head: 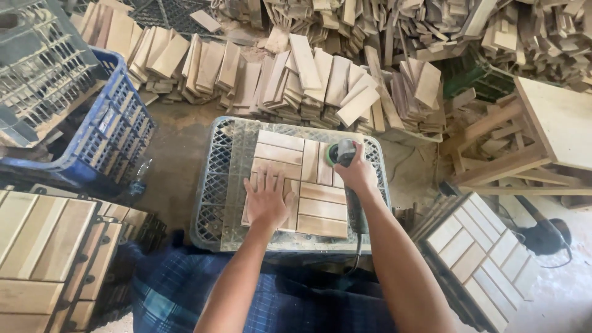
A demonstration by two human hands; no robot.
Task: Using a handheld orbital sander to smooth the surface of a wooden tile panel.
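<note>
Am pressing left hand (266, 200) flat, fingers spread, on wooden slat tile (299, 185) atop upturned crate (216, 185). Right hand (356, 174) is gripping orbital sander (343, 154); am seeing tile's unsanded far corner just ahead of those fingers.

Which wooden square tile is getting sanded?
The tile on the upturned grey crate, pressed flat by the left hand while the right hand holds the sander on it. The stacked tiles at both sides lie untouched.

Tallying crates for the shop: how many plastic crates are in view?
3: grey overturned crate under the tile, blue crate at left, grey crate stacked in it. Others may be hidden.
</note>
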